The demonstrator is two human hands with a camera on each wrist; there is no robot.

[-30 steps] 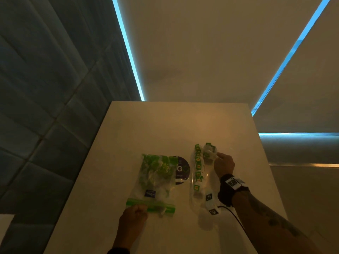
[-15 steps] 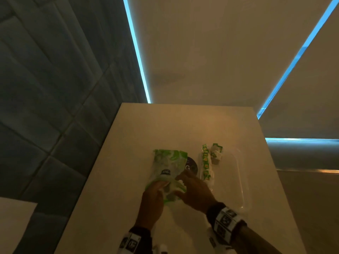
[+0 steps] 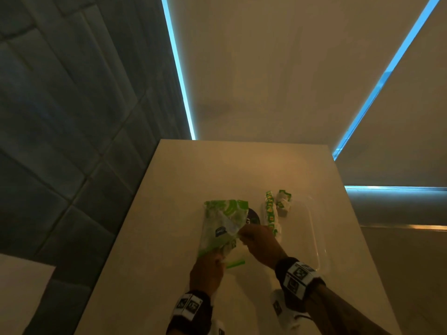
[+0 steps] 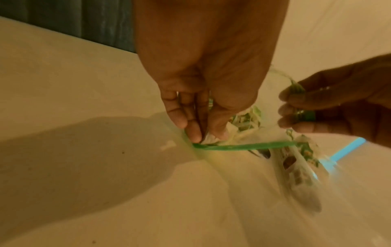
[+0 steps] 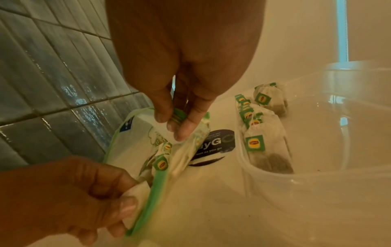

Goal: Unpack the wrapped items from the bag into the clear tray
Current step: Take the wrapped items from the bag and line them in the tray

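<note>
A clear zip bag (image 3: 222,226) with a green zip strip (image 4: 243,147) lies on the beige table, with several green-labelled wrapped tea bags (image 5: 162,162) inside. My left hand (image 3: 219,261) pinches the near end of the bag's mouth (image 4: 195,133). My right hand (image 3: 242,234) pinches the opposite lip of the mouth between thumb and fingers (image 5: 177,123), so the mouth is held apart. To the right stands the clear tray (image 3: 314,238). A row of tea bags (image 3: 271,213) stands along its left wall, and one more tea bag (image 3: 283,201) is behind it.
A round black sticker (image 5: 220,143) is on the table between the bag and the tray. Grey tiled wall (image 3: 60,141) runs along the table's left side. The table's right edge (image 3: 358,238) is just beyond the tray.
My right hand left the tea bags in the tray and came over to the bag's mouth. Both hands now hold the mouth's lips, and the bag has been lifted and turned slightly.
</note>
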